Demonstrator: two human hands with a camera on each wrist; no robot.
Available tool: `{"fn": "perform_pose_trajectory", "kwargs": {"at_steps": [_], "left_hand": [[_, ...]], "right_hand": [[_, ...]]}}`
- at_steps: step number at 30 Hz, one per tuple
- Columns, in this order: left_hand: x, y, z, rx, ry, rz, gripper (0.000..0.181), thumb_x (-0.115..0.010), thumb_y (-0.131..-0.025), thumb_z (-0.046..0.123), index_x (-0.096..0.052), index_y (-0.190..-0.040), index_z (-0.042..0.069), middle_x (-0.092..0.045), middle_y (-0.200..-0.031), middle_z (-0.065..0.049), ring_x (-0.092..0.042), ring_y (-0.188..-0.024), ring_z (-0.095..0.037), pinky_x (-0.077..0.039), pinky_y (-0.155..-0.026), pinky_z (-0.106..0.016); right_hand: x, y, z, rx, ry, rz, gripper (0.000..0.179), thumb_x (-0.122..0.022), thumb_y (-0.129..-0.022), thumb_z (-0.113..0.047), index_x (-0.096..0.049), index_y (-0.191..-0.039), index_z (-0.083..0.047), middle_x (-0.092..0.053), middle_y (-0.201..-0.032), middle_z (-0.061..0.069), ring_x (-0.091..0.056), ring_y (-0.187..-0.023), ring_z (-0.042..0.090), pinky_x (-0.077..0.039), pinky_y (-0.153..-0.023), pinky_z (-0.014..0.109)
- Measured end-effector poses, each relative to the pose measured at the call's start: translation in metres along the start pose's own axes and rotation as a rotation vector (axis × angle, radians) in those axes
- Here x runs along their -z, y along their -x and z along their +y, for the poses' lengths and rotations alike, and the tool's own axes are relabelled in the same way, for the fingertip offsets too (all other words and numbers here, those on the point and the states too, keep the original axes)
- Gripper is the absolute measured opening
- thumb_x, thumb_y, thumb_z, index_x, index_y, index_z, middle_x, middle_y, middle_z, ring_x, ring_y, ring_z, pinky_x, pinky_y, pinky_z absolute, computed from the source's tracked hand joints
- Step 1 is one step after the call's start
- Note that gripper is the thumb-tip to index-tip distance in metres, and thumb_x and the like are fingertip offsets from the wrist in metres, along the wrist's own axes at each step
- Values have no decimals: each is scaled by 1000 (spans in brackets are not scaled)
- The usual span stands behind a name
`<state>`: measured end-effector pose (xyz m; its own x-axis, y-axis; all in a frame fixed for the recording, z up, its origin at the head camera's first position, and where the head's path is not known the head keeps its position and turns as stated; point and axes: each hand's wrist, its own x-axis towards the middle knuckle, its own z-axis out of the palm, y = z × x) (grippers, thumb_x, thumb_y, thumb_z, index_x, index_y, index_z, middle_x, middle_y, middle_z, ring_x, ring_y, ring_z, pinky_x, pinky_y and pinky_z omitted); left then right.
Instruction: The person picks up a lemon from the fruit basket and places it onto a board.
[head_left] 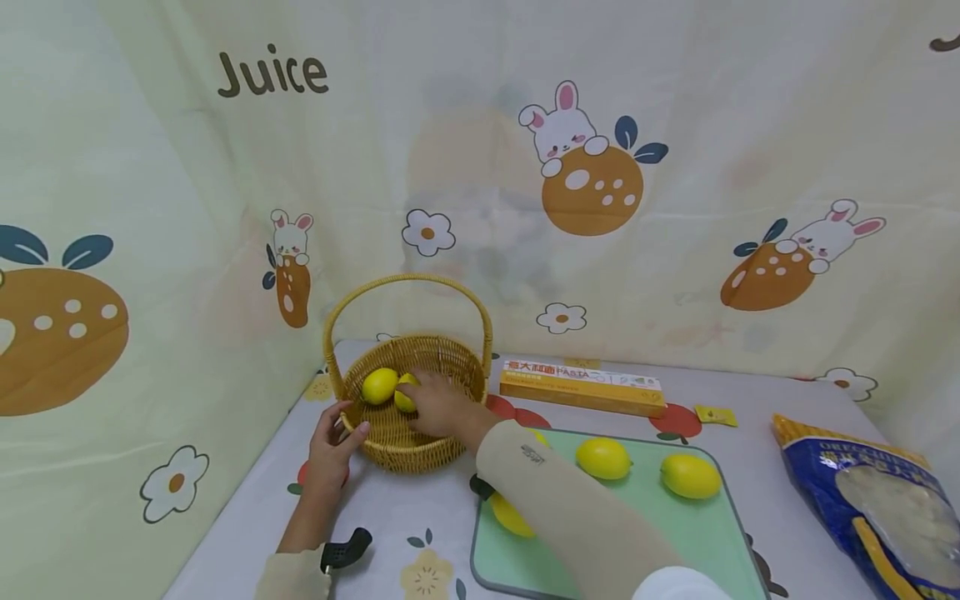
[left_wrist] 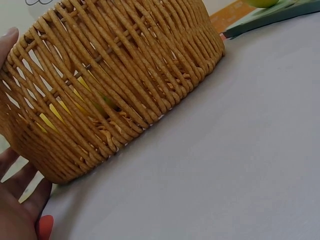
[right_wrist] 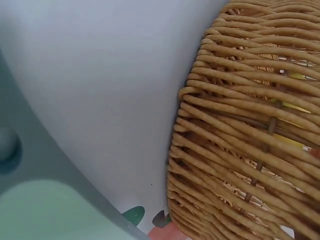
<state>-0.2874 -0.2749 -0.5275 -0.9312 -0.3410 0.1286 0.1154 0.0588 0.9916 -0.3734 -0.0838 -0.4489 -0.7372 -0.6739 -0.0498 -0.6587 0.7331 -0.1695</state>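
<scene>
A wicker basket (head_left: pixel 405 457) with a tall arched handle stands at the back left of the table. My left hand (head_left: pixel 330 450) holds its left side, the thumb near the rim and the fingers spread along the weave in the left wrist view. Inside the basket lies a lemon (head_left: pixel 380 387). Beside it my right hand (head_left: pixel 442 406) reaches over the rim, its fingers round a second lemon (head_left: pixel 406 393), partly hidden by them. In the right wrist view the basket's wall (right_wrist: pixel 240 130) hides that hand's fingers.
Right of the basket, a green cutting board (head_left: pixel 622 533) bears several lemons, among them one lemon (head_left: pixel 603 458) and another (head_left: pixel 691 476); my right forearm crosses it. Behind lie a pasta box (head_left: pixel 581 390) and a small yellow packet (head_left: pixel 716 416). A blue bag (head_left: pixel 870 500) lies far right.
</scene>
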Motion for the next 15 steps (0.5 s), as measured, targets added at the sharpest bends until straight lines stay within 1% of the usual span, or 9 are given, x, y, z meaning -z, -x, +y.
{"fn": "perform_pose_trajectory", "kwargs": {"at_steps": [5,11,15], "left_hand": [[-1,0,1,3,4,-9,55,-70,-92,17,-45,-140,15,-36,-149,-2,-35,-136,-28,-34,-108,-48],[-2,-1,2,-11,1,-6,55,-70,-91,15,-45,-140,12,-37,-148,-5,-36,-135,-30,-33,-108,-50],[-2,1,3,-11,0,6,55,-70,-91,14,-45,-140,10,-38,-148,-6,-37,-134,-30,-33,-108,-50]], "right_hand": [[-1,-5,1,29,26,-6,63,-66,-93,-32,-39,-149,-32,-11,-162,0,-18,-145,26,-28,-111,51],[-2,-5,0,49,91,-23,64,-63,-93,-16,-38,-150,-31,-17,-161,1,-19,-145,27,-32,-108,53],[-3,-6,0,60,120,-30,65,-62,-93,-12,-38,-150,-32,-22,-159,2,-24,-142,28,-33,-108,52]]}}
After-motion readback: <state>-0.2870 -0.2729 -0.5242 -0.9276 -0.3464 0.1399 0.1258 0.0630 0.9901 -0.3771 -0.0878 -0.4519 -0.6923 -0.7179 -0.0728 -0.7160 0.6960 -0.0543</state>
